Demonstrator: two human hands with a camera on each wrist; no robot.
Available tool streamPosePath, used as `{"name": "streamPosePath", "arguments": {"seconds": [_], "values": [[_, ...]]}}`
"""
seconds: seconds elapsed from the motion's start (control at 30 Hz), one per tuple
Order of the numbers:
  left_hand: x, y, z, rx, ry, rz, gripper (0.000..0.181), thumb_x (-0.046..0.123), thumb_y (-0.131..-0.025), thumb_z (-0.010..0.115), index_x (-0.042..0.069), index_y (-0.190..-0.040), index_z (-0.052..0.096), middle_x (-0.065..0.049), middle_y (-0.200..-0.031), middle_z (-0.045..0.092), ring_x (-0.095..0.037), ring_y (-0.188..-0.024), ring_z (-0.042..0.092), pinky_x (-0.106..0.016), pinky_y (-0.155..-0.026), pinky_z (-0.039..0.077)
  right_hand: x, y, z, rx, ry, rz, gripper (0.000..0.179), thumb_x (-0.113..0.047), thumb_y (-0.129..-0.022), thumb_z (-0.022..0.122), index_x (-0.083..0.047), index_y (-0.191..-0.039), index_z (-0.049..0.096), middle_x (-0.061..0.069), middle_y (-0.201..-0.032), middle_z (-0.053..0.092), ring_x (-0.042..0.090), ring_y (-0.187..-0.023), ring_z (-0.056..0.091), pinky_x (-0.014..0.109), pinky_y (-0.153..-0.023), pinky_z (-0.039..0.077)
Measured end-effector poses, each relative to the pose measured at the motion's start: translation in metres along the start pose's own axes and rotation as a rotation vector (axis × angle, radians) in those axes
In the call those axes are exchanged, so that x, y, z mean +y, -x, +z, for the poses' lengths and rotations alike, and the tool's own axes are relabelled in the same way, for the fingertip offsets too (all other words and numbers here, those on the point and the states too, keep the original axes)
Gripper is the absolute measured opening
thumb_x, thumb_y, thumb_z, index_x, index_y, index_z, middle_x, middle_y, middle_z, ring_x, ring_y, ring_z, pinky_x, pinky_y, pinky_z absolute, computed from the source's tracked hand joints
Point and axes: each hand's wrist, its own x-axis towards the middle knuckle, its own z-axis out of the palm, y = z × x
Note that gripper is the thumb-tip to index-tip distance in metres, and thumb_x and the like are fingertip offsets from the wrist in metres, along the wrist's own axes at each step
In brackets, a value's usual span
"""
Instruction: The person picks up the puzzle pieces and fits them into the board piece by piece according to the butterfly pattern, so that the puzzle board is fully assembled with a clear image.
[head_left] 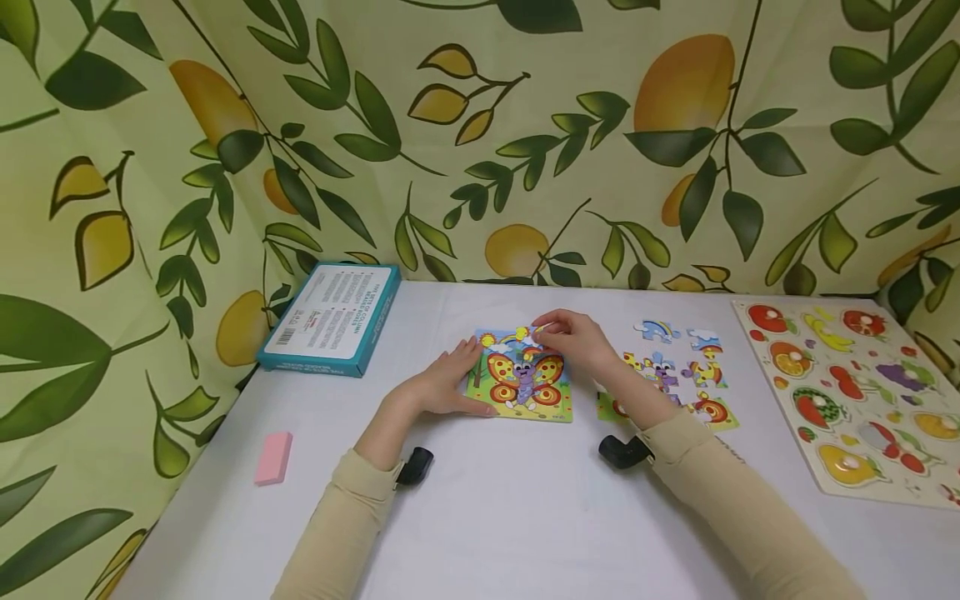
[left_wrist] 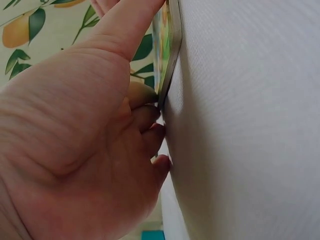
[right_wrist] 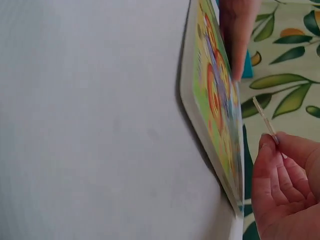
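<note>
A butterfly jigsaw puzzle board [head_left: 517, 400] lies flat on the white table. My left hand [head_left: 442, 385] rests against its left side, with the thumb by the near edge and the fingers by the left edge. Over the board's far right part, my right hand [head_left: 576, 337] pinches a thin puzzle piece [right_wrist: 265, 120] between thumb and fingertips. In the right wrist view that piece is seen edge-on, apart from the board. Right of the board lie several loose puzzle pieces [head_left: 705, 372], partly hidden by the right forearm.
A wooden fruit puzzle board [head_left: 813, 450] covers the table's right side. At the back left lies a teal and white box [head_left: 330, 321]. A pink block [head_left: 273, 457] sits at the left. Fruit-patterned cloth [head_left: 517, 200] hangs behind the table.
</note>
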Motion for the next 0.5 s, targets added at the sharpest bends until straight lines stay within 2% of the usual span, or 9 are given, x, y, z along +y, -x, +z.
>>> {"name": "streamPosePath", "arguments": {"seconds": [0.2,0.5], "values": [[0.001,0.001,0.000,0.001,-0.009,-0.006,0.107,0.048,-0.081,0.076,0.004,-0.156,0.013,-0.011,-0.163,0.003,-0.024,-0.149,-0.002,-0.042,-0.119,0.002,-0.003,-0.006,0.020,-0.033,0.010,-0.026,0.029,-0.021,-0.094,0.067,-0.004,-0.118,0.064,0.008,-0.092,0.068,0.016,-0.077,0.067,0.026,-0.071,0.054],[0.000,0.000,0.000,0.001,-0.019,-0.009,0.108,0.050,-0.081,0.075,0.004,-0.156,0.011,-0.010,-0.163,0.001,-0.023,-0.149,-0.002,-0.042,-0.119,0.002,-0.008,-0.018,0.037,-0.017,0.013,-0.005,0.027,-0.021,-0.091,0.071,-0.005,-0.113,0.067,0.006,-0.087,0.067,0.014,-0.072,0.066,0.024,-0.069,0.056]]}}
